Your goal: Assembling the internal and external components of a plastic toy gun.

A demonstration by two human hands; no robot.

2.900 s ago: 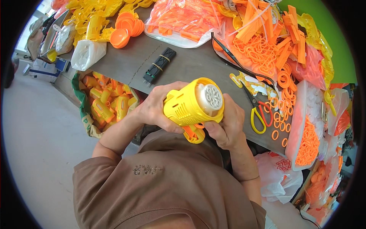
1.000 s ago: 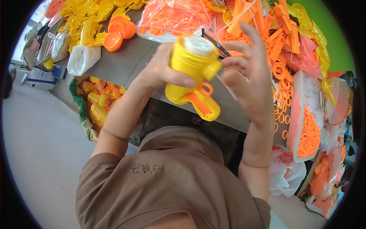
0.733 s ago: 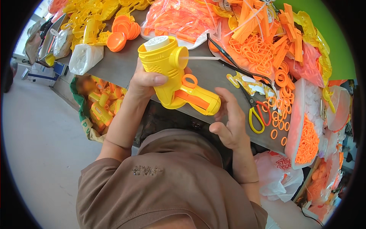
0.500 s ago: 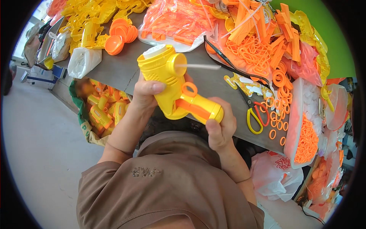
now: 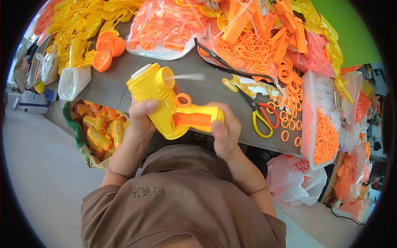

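Above the near edge of the table I hold a yellow plastic toy shaped like a gun (image 5: 155,89), tilted, its handle towards the right. My left hand (image 5: 142,115) is wrapped round its body, thumb on the near side. My right hand (image 5: 227,130) closes on the handle end, the thumb pressed against it; some of its fingers are hidden behind. An orange panel (image 5: 191,120) runs along the handle, and an orange ring (image 5: 183,99) stands out next to it. A pale, blurred strip (image 5: 188,77) sticks out of the toy's round side opening.
Scissors (image 5: 261,120) with red and yellow handles lie right of my hands, beside loose orange rings (image 5: 285,124). A tub (image 5: 308,136) of small orange parts stands at the table's right end. Bagged orange parts (image 5: 165,25) and yellow shells (image 5: 82,29) fill the back. A sack (image 5: 76,142) of similar toys sits left.
Both hands and the toy have shifted left and slightly down in the picture. The toy has turned a little, its handle now more level. The table scene has also shifted left as the view moved.
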